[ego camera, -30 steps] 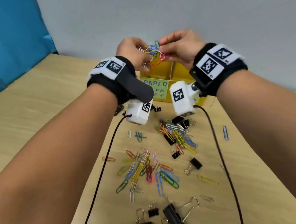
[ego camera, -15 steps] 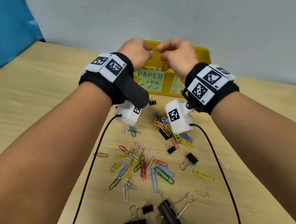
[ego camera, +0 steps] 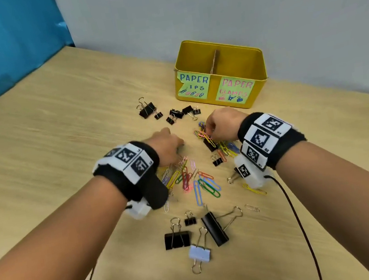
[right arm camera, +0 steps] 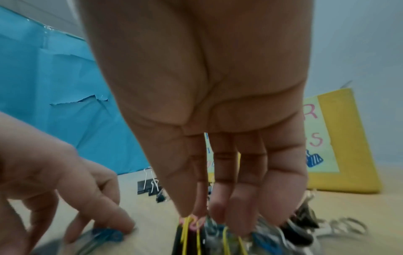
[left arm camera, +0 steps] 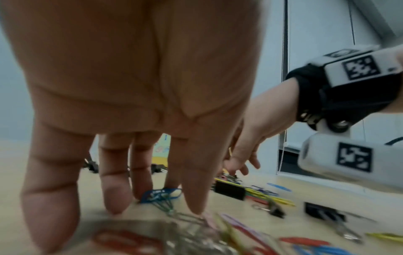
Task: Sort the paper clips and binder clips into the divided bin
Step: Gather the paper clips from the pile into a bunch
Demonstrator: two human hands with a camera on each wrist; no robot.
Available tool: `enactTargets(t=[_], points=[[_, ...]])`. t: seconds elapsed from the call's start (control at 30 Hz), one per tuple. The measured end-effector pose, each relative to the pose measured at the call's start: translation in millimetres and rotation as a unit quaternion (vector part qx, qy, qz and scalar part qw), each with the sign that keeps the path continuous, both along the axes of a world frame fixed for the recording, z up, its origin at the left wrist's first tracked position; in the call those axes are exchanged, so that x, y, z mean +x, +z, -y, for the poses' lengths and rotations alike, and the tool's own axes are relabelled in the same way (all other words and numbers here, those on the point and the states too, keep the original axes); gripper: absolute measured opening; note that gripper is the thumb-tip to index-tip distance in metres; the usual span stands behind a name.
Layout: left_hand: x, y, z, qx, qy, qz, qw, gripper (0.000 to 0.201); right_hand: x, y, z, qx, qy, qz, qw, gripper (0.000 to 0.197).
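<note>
Head view: we see a wooden table (ego camera: 40, 127) carrying a yellow divided bin (ego camera: 256, 74) at its far side, against the grey wall. The bin's front bears two labels, "PAPER" with clip drawings on the left compartment and "PAPER CLAMPS" on the right. Loose coloured paper clips (ego camera: 205, 184) lie scattered at mid-table between our wrists, well short of the bin. Black binder clips (ego camera: 176, 239) lie nearest us, and a second group (ego camera: 176, 113) lies just in front of the bin.

Our left hand (ego camera: 167, 147) reaches down with straight fingers, the tips (left arm camera: 139, 186) touching a blue paper clip (left arm camera: 160, 194). Our right hand (ego camera: 222, 124) pinches a tangle of yellow and pink paper clips (right arm camera: 191, 224) at its fingertips, above a black binder clip (ego camera: 210, 144).
</note>
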State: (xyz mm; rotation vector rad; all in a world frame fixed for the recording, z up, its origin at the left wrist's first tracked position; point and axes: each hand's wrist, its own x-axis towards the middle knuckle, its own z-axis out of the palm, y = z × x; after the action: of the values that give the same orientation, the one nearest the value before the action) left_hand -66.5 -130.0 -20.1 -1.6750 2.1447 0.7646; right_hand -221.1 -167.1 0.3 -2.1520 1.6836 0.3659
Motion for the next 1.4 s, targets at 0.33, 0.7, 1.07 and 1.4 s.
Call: enactTargets(t=[0.33, 0.7, 1.07, 1.4], points=[[-13.6, 4.4, -11.4, -0.098, 0.074, -0.084, 0.989, 0.029, -11.9, -6.8, -11.1, -0.016, -0.053, 0.106, 0.993, 0.026], [-21.0, -7.2, 2.0, -0.118, 0.071, -0.082, 0.987, 0.046, 4.6, -19.2, -17.0, -0.011, -0.037, 0.109, 0.993, 0.029], [19.1, 12.9, 13.0, -0.097, 0.15, -0.145, 0.973, 0.028, 5.4, -26.8, -8.2, -0.052, -0.117, 0.168, 0.977, 0.036], [58.1, -0.3, 28.8, -0.152, 0.276, -0.16, 0.936, 0.041, 29.8, -9.7, -18.8, 0.059, 0.106, 0.032, 0.992, 0.057]])
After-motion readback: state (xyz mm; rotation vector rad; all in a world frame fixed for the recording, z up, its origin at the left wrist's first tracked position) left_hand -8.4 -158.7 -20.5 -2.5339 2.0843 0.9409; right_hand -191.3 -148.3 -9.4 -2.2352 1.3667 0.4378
